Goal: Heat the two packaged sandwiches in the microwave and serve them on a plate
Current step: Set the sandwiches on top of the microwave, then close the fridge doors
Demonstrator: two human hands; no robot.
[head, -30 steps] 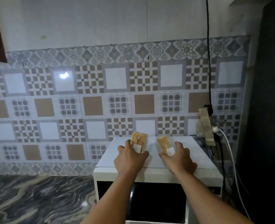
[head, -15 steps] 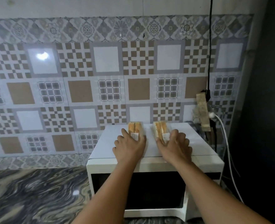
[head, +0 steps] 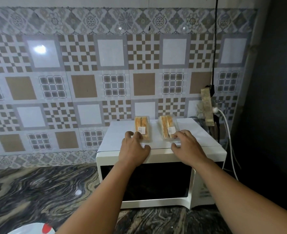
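Packaged sandwiches, 2 of them, lie flat on the smooth white top of a boxy microwave [head: 161,166] whose dark glass door is closed. Each is a wedge of orange-yellow bread sealed in clear, glossy plastic with a small white label. At the left sandwich [head: 142,128], the left hand [head: 134,149] hovers over the near end, fingers loosely curled and spread, gripping nothing that can be seen. Over the near end of the right sandwich [head: 168,128], the right hand [head: 186,147] is likewise relaxed and spread, fingertips at the wrapper's edge. Beneath the oven runs a dark, swirled marble countertop [head: 38,191]. Behind it stands a glossy wall of patterned tiles [head: 82,85] in brown, grey and white squares. A round white plate [head: 29,229] with a red mark shows at the lower left edge.
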